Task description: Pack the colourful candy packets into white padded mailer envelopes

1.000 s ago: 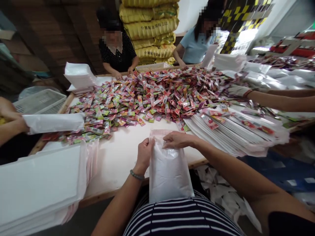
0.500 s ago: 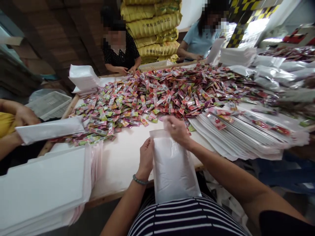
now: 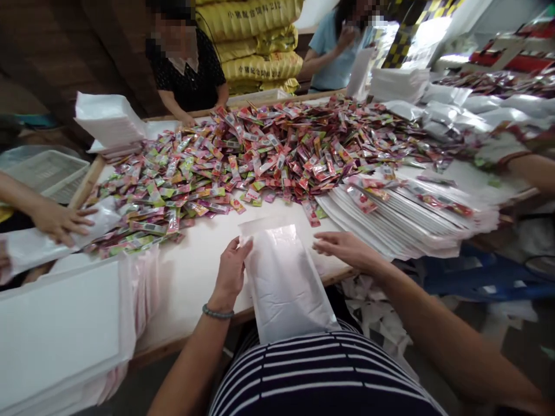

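A white padded mailer (image 3: 288, 283) leans from the table's front edge against my striped shirt. My left hand (image 3: 233, 263) grips its upper left edge, thumb on the front side. To the right of the mailer, my right hand (image 3: 347, 248) is off it, fingers stretched out toward its upper right side, with nothing visible in them. Beyond both hands spreads a large heap of small colourful sachets (image 3: 260, 156), mostly red, pink and green. A fanned stack of white mailers (image 3: 403, 219) lies right of my right hand, with a few sachets on top.
A tall stack of white mailers (image 3: 60, 323) stands at the left front. Another person's hand (image 3: 60, 222) presses a mailer at the left edge. Two people work across the wooden-edged table (image 3: 191, 266). At right, another person's arm (image 3: 526, 167) reaches in near silvery packages (image 3: 451, 115).
My right hand has moved from the mailer's top right corner down and outward, its fingers now extended. The person at left now lays a hand flat on their mailer. The view has shifted right.
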`<act>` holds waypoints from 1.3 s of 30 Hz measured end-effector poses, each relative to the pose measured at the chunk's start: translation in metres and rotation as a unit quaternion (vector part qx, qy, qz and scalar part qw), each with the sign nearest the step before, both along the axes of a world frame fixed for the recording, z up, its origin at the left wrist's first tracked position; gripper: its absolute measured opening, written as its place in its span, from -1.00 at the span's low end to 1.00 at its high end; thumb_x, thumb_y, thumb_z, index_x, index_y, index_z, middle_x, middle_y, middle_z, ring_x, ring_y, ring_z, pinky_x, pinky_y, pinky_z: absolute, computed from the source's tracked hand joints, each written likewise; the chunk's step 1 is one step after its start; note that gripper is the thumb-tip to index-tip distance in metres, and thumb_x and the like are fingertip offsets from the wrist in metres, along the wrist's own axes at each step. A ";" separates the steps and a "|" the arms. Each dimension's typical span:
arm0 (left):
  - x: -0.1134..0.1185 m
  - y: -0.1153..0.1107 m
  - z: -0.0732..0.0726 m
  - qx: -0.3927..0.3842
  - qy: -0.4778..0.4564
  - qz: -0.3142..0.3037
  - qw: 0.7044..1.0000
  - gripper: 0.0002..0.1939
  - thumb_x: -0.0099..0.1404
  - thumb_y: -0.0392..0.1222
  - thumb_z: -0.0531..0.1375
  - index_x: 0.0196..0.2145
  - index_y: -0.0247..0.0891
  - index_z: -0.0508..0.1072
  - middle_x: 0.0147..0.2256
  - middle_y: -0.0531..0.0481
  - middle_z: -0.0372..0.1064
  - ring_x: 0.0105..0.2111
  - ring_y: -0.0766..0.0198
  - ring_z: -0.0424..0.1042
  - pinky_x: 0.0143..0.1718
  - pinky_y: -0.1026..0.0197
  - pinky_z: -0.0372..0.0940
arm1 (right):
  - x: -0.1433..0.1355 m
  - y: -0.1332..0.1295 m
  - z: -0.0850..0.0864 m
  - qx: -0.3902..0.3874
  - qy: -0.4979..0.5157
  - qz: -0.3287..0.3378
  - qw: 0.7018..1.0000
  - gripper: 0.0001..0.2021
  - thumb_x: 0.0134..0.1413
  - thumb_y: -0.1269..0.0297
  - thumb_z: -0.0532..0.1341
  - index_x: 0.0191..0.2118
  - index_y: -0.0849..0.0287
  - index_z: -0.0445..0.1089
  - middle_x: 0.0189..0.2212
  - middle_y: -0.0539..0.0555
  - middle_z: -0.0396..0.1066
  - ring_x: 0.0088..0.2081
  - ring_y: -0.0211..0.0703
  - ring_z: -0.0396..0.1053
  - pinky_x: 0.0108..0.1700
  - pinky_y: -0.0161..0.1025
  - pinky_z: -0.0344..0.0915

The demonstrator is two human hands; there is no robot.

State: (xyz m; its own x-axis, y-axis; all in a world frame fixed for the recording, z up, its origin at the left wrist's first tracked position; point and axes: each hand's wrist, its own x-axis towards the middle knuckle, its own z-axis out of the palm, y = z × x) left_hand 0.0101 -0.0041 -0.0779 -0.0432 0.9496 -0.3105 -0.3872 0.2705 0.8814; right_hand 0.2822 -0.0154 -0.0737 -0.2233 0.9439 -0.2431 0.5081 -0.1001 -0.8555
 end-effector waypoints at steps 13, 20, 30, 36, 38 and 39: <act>-0.010 0.041 -0.042 -0.007 0.253 -0.022 0.967 -0.77 -0.24 -0.27 0.43 -0.52 -0.27 0.54 -0.58 0.05 0.45 -0.43 0.16 0.47 -0.29 0.17 0.35 | -0.062 0.083 -0.061 -0.048 0.194 -0.014 0.980 -0.77 -0.37 0.23 0.41 -0.54 0.27 0.46 -0.58 0.02 0.44 -0.45 -0.18 0.36 -0.31 -0.23 0.30; -0.030 0.015 -0.036 0.205 0.479 -0.107 0.847 -0.64 0.02 -0.43 0.19 -0.27 -0.10 0.61 -0.18 -0.01 0.56 -0.09 0.07 0.49 0.04 0.02 0.32 | -0.039 0.064 -0.047 0.269 -0.006 0.125 0.955 -0.73 -0.14 0.55 0.13 -0.33 0.21 0.53 -0.28 0.14 0.53 -0.21 -0.11 0.46 -0.13 -0.19 0.36; -0.050 -0.014 -0.034 0.323 0.581 -0.221 0.713 -0.57 0.31 -0.37 0.02 0.06 -0.11 0.46 0.04 -0.04 0.45 0.06 0.18 0.42 0.12 0.05 0.34 | -0.027 0.020 -0.024 0.307 -0.208 0.202 0.907 -0.70 0.15 0.48 0.08 -0.11 0.16 0.51 -0.08 0.15 0.52 -0.06 -0.08 0.48 -0.03 -0.16 0.39; -0.049 -0.016 -0.044 0.357 0.689 -0.287 0.562 -0.54 0.34 -0.43 -0.05 0.14 -0.31 0.35 0.13 -0.21 0.34 0.13 0.11 0.33 0.10 0.04 0.33 | -0.021 0.003 -0.043 0.345 -0.247 0.267 0.865 -0.60 0.17 0.47 0.06 0.11 0.26 0.35 0.11 0.24 0.37 0.13 -0.05 0.33 0.10 -0.07 0.31; -0.051 -0.021 -0.043 0.342 0.715 -0.309 0.525 -0.52 0.31 -0.44 -0.03 0.15 -0.33 0.34 0.17 -0.25 0.28 0.16 0.04 0.29 0.07 0.01 0.33 | -0.010 -0.004 -0.049 0.333 -0.267 0.296 0.855 -0.48 0.10 0.51 0.06 0.22 0.26 0.23 0.21 0.22 0.25 0.21 -0.01 0.23 0.19 0.04 0.21; -0.052 -0.024 -0.041 0.331 0.722 -0.311 0.522 -0.51 0.29 -0.45 -0.02 0.14 -0.30 0.35 0.18 -0.25 0.27 0.16 0.02 0.28 0.05 0.00 0.34 | -0.003 -0.007 -0.051 0.326 -0.278 0.304 0.851 -0.43 0.07 0.53 0.06 0.25 0.23 0.20 0.24 0.19 0.20 0.24 0.00 0.19 0.21 0.10 0.17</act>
State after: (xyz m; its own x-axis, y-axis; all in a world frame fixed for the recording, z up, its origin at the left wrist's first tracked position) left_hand -0.0420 -0.0284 -0.1185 0.6015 0.7985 0.0244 0.7920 -0.6001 0.1120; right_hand 0.2791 -0.0222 -0.1252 -0.7397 0.6701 0.0614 0.6408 0.7293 -0.2398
